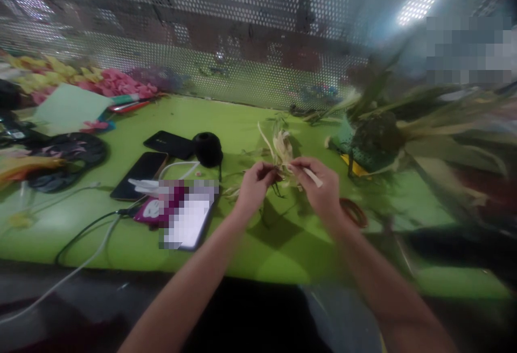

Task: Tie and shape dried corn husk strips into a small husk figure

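Note:
In the head view, a bundle of pale dried leaf strips [283, 146], perhaps corn husk, stands up above the green table between my hands. My left hand [259, 178] is closed around the bundle's lower end, fingertips pinched together. My right hand [317, 181] pinches the same bundle from the other side, and a flat cream strip [314, 177] lies across its fingers. Thin dark stem ends poke out below my left fingers. Where the fingertips meet, the exact grip is blurred. Loose husk scraps [232, 191] lie left of my left hand.
Left of my hands are a black spool [208, 148], dark phones [139, 175], a lit phone [189, 224] and cables. A green basket [371, 143] with long leaves stands right, a tape roll [354, 213] nearer. Pink and yellow flowers [121, 81] lie far left. A perforated metal panel [242, 35] rises behind.

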`<state>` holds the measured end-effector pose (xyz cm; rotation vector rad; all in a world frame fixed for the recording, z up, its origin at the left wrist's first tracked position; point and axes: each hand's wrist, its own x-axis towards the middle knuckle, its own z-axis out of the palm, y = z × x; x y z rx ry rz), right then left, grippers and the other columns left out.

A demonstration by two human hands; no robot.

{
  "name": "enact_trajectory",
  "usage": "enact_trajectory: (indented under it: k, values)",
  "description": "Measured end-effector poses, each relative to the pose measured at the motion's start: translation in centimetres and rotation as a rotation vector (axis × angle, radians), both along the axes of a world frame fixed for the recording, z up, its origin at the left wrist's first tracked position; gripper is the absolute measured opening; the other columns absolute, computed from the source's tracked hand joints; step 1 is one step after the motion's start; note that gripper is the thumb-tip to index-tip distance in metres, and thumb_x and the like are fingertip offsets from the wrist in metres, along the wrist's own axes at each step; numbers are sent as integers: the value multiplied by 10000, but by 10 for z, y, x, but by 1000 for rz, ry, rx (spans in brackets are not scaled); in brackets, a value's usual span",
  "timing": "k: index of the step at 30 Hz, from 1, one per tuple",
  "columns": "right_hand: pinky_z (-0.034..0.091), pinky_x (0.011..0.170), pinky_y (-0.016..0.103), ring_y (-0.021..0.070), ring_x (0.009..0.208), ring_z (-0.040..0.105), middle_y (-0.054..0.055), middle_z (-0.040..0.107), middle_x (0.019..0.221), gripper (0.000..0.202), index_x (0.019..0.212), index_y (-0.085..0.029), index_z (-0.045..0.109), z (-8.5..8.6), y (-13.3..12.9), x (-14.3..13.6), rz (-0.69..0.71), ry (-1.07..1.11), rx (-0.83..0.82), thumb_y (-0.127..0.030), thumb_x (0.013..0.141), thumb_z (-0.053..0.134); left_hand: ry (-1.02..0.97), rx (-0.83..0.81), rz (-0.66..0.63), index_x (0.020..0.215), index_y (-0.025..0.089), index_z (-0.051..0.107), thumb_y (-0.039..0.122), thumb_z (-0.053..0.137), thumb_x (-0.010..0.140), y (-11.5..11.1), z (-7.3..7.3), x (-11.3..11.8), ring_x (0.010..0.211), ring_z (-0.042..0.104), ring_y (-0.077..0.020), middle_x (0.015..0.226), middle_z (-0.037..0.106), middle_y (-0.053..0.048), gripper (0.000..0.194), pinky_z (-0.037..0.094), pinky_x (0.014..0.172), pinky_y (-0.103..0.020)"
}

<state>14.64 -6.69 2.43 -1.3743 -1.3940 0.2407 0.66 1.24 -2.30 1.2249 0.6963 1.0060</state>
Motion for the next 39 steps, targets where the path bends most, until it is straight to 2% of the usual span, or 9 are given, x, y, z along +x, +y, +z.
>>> enact_trajectory:
  k: [7, 16, 19, 21, 24, 27, 29, 34, 39]
  values:
    - [562, 776, 297, 173, 838, 725, 33, 779, 927, 145, 966, -230, 740, -3, -1, -3, 297, -366, -52, -171, 893, 629, -181, -189, 10, 904, 159, 679, 249, 692, 776, 5, 2, -4, 727, 629, -120, 779, 689, -19, 157, 491, 743, -256]
    - [548, 779, 311, 188, 830, 728, 18, 783, 904, 143, 931, -260, 749, -5, 2, -2, 359, -434, -163, -215, 887, 620, -206, -226, -57, 935, 166, 682, 234, 677, 790, 3, 4, -5, 754, 634, -124, 787, 679, -16, 161, 500, 790, -269]
    - [558, 798, 333, 192, 860, 723, 17, 779, 956, 189, 1034, -290, 742, -2, 0, -3, 383, -374, -165, -243, 895, 624, -207, -195, -61, 915, 172, 677, 232, 691, 785, 3, 4, -5, 729, 612, -115, 795, 671, -9, 144, 492, 792, -270]
    - [571, 771, 336, 188, 862, 711, 22, 761, 1022, 308, 1192, -318, 688, -2, -1, -3, 354, -292, -164, -254, 896, 628, -186, -175, -72, 910, 172, 680, 242, 698, 794, 3, 4, -6, 742, 606, -113, 845, 677, -18, 136, 491, 801, -276]
    - [561, 673, 297, 163, 793, 666, 34, 719, 1051, 444, 1318, -308, 588, -2, 0, -1, 187, -178, -125, -245, 882, 645, -130, -168, -116, 917, 176, 683, 283, 699, 821, 3, 3, -7, 816, 626, -130, 918, 688, -37, 144, 497, 849, -304]
    - [511, 604, 271, 139, 694, 598, 40, 698, 1001, 345, 1190, -245, 633, -2, 2, 4, 20, -159, -116, -274, 852, 693, -74, -171, -99, 923, 181, 689, 309, 710, 820, 4, 0, -6, 835, 638, -134, 918, 691, -34, 165, 499, 871, -315]
    - [488, 603, 276, 134, 658, 568, 41, 703, 962, 263, 1066, -223, 673, -2, 4, 9, -23, -209, -148, -306, 823, 732, -56, -166, -94, 937, 181, 693, 308, 703, 828, 4, -2, -5, 819, 633, -126, 912, 692, -31, 168, 500, 854, -304]
    - [497, 683, 298, 167, 729, 621, 31, 713, 831, 52, 864, -217, 705, 2, 4, 13, -3, -267, -185, -260, 836, 701, -46, -142, -120, 925, 181, 702, 302, 697, 832, 3, -1, -4, 795, 616, -110, 912, 689, -29, 153, 499, 838, -285]
    - [526, 660, 288, 163, 727, 660, 20, 716, 813, 94, 894, -219, 688, 3, 4, 12, 129, -20, -279, -303, 867, 654, -43, -140, -124, 903, 188, 701, 288, 702, 826, 1, 2, -3, 791, 609, -112, 900, 679, -24, 126, 493, 842, -291]
